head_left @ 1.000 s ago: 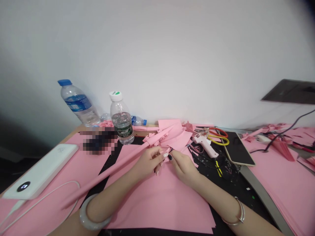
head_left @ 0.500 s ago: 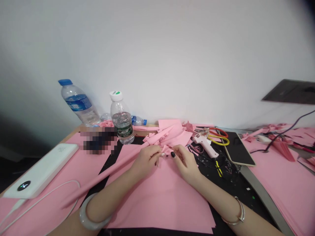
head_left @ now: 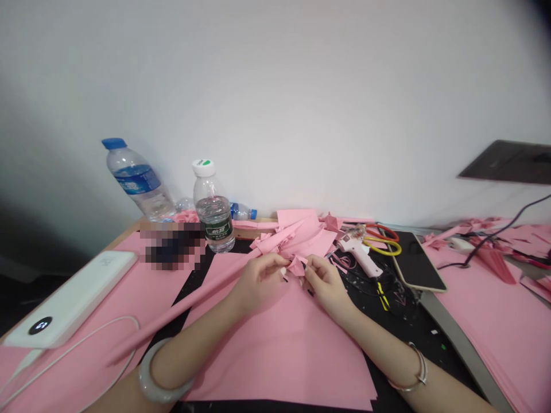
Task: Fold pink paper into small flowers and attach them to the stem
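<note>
A small folded piece of pink paper stands above a stack of pink paper sheets. My right hand pinches its right side between thumb and fingers. Just to the left, my left hand has its fingers curved and apart, close to the folded paper; it seems to hold nothing. Behind both hands lies a heap of pink paper pieces. A long rolled pink paper stick runs from that heap down to the left, beside my left forearm.
A pink glue gun and red and yellow-handled scissors lie right of my hands, near a dark-screened tablet. Water bottles stand at the back left. A white power bank with a cable lies left. More pink sheets lie right.
My left fingers have opened and drawn slightly away from the folded paper. It has turned upright in my right hand, showing more of its folded faces.
</note>
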Available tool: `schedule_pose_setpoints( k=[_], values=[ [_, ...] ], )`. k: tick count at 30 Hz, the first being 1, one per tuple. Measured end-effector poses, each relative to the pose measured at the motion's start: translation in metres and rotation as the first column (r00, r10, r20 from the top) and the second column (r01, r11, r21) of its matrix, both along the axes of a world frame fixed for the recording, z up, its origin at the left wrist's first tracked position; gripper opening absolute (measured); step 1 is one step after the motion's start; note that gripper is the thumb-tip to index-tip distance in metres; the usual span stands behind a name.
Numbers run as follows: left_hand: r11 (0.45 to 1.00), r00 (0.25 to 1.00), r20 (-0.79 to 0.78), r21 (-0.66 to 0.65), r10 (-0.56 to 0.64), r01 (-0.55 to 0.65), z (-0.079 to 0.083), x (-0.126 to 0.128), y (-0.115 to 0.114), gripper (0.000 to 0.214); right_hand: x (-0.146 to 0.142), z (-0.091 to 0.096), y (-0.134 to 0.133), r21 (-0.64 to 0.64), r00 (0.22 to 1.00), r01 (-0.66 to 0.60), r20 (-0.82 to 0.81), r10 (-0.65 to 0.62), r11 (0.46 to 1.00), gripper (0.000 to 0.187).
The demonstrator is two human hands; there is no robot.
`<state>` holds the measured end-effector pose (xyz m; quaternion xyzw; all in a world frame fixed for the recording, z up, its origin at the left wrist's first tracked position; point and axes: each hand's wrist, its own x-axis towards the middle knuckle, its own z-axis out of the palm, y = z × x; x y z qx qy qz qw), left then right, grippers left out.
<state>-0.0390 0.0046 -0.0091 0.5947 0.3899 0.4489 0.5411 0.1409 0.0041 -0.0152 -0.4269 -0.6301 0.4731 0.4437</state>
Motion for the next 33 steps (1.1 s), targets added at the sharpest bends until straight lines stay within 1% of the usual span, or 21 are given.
schedule_pose_setpoints(
  k=[2,6,9,11,13,15,20,26,29,33],
  values=[
    [0.997,0.996,0.085,-0.079,-0.002,0.008,0.000,0.000,0.003,0.022,0.001,0.001,-0.001,0.050,0.999,0.013,0.040,-0.015,0.999,0.030],
    [0.975,0.981,0.194,-0.220,0.018,0.025,-0.006,0.000,0.009,0.028,0.002,0.002,-0.002,0.131,0.988,0.018,0.153,-0.038,0.991,0.026],
    [0.967,0.968,0.250,-0.253,0.023,0.043,-0.010,0.001,0.012,0.033,0.003,0.000,-0.003,0.210,0.962,0.025,0.260,-0.080,0.977,0.023],
    [0.965,0.971,0.234,-0.260,0.040,0.022,-0.011,0.001,0.012,0.037,0.004,-0.001,-0.003,0.259,0.936,0.024,0.335,-0.113,0.966,0.022],
    [0.966,0.980,0.191,-0.258,0.057,-0.006,-0.010,0.001,0.012,0.038,0.004,-0.003,-0.004,0.295,0.914,0.018,0.383,-0.136,0.955,0.022],
    [0.970,0.986,0.153,-0.241,0.068,-0.030,-0.007,0.001,0.010,0.034,0.003,-0.004,-0.005,0.319,0.902,0.015,0.404,-0.150,0.948,0.022],
    [0.987,0.997,0.072,-0.161,0.031,-0.019,-0.003,0.002,0.006,0.014,0.001,-0.004,-0.007,0.355,0.887,0.014,0.428,-0.175,0.935,0.021],
    [0.992,0.995,0.068,-0.109,0.067,-0.059,-0.006,0.002,0.006,0.007,0.003,-0.005,-0.006,0.417,0.887,-0.031,0.430,-0.167,0.908,0.019],
    [0.993,0.997,0.036,-0.093,0.071,-0.067,-0.004,0.002,0.005,0.006,0.003,-0.005,-0.007,0.415,0.886,-0.026,0.431,-0.171,0.910,0.020],
    [0.997,0.999,-0.002,-0.063,0.049,-0.049,-0.004,0.003,0.004,0.008,0.002,-0.005,-0.008,0.371,0.889,-0.009,0.428,-0.162,0.929,0.019]
  ],
)
